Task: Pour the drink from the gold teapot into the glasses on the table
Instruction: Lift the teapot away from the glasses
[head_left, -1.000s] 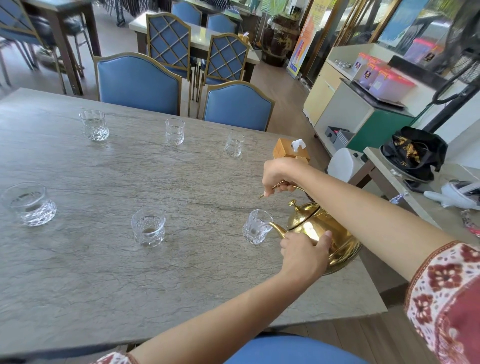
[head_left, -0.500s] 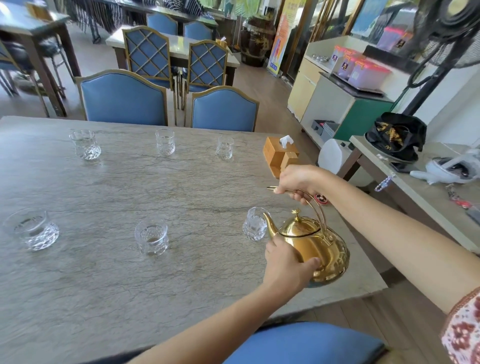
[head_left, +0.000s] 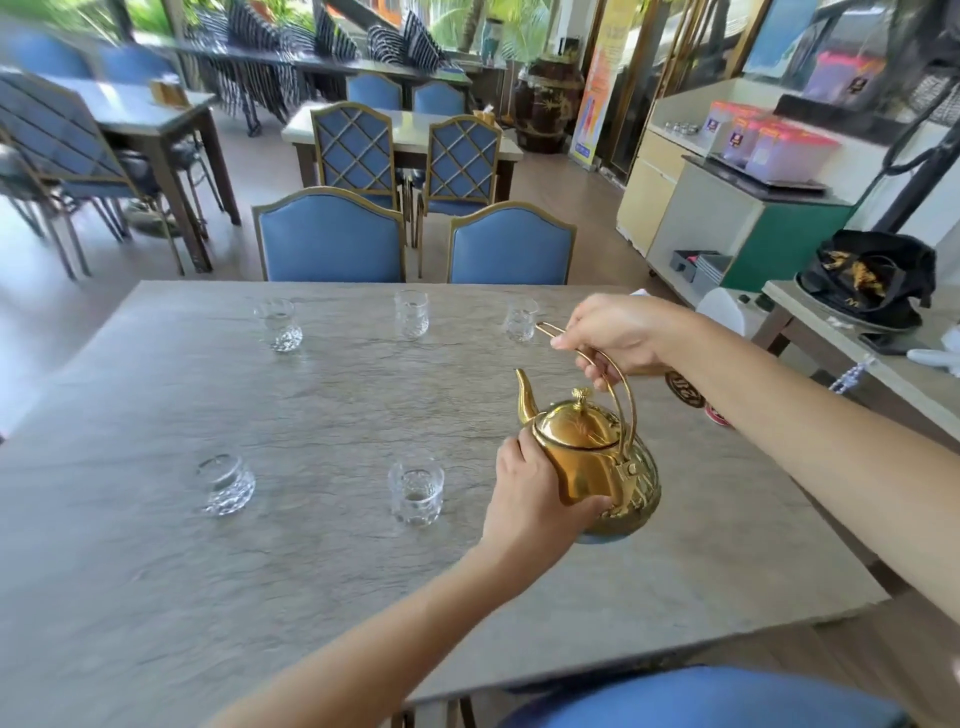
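Note:
The gold teapot (head_left: 587, 441) hangs upright above the right part of the grey table (head_left: 311, 571), spout pointing to the far left. My right hand (head_left: 618, 338) grips its hoop handle from above. My left hand (head_left: 535, 499) presses against the pot's near-left side. Three clear glasses stand in a far row: left (head_left: 279, 325), middle (head_left: 411, 314), right (head_left: 521, 319). Two more stand nearer: one at the left (head_left: 224, 484), one (head_left: 416, 496) just left of my left hand. The glass seen earlier by the spout is hidden.
Two blue chairs (head_left: 332, 239) (head_left: 511, 247) face the table's far edge. A blue seat (head_left: 701, 701) sits at the near edge below me. At the right a side table (head_left: 810, 312) carries a black cap (head_left: 872, 280). A round badge (head_left: 684, 389) lies under my right forearm.
The teapot went from tipped, spout at a near glass, back to upright and rose. That glass is now out of sight behind my left hand and the pot. My view lifted.

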